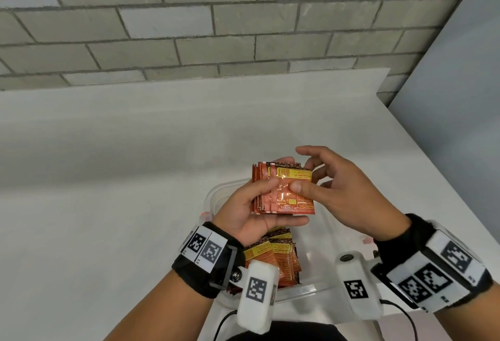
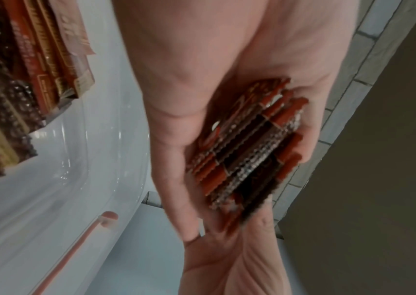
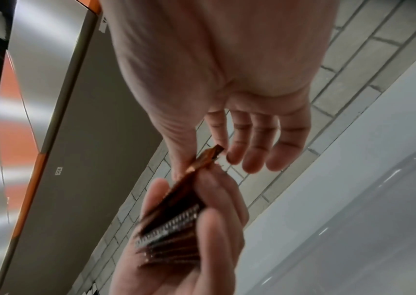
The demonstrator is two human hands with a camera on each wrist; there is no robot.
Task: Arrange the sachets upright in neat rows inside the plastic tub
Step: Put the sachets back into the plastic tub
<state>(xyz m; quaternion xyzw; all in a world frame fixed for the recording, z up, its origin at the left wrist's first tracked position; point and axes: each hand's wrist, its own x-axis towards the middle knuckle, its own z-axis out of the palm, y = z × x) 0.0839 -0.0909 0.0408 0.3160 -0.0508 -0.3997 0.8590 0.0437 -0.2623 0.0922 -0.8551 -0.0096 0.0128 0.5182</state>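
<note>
A stack of orange-red sachets (image 1: 286,175) is gripped by my left hand (image 1: 243,213) above the clear plastic tub (image 1: 216,191). Its serrated edges (image 2: 247,147) show in the palm of that hand (image 2: 176,79). My right hand (image 1: 346,194) comes in from the right, its thumb lying across the front sachet and its fingers loosely curved at the stack's right edge. In the right wrist view the front sachet (image 3: 207,157) sits pinched between thumb and index of the right hand (image 3: 214,59). More sachets (image 1: 278,256) stand packed in the tub's near left part.
The tub stands on a white table (image 1: 108,164) against a grey block wall (image 1: 189,29). The table's right edge (image 1: 422,145) runs diagonally close by. The tub's right part (image 1: 319,267) holds no sachets that I can see. Cables hang at the near edge.
</note>
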